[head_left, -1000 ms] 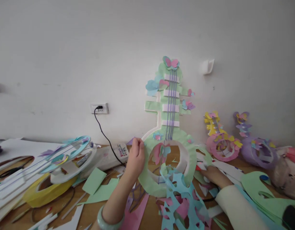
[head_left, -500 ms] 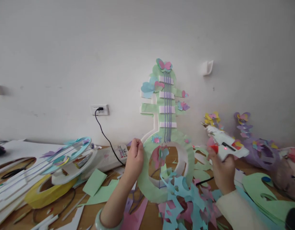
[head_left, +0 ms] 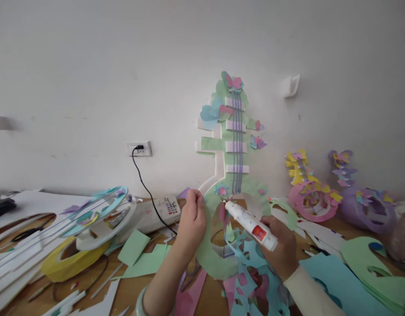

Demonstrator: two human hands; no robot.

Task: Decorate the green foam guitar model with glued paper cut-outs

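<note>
A green paper guitar (head_left: 233, 145) with purple strings and paper butterflies stands upright against the white wall. My left hand (head_left: 193, 218) is closed, pinching the left rim of its round body. My right hand (head_left: 281, 250) is wrapped round a white glue gun (head_left: 251, 223) with a red trigger. The gun's nozzle points up-left at the top of the hole in the guitar's body, near a small pink and blue flower (head_left: 221, 191).
Blue and pink cut-out paper scraps (head_left: 248, 281) lie in front of the guitar. Yellow (head_left: 306, 188) and purple (head_left: 357, 197) paper guitars lean at the right. Foam rings and a blue guitar (head_left: 90, 215) pile up at the left. A black cord runs from the wall socket (head_left: 139, 148).
My right hand picked the glue gun up from the table at the right, lifted it, then swung it left to the guitar's body. My left hand kept its pinch on the rim.
</note>
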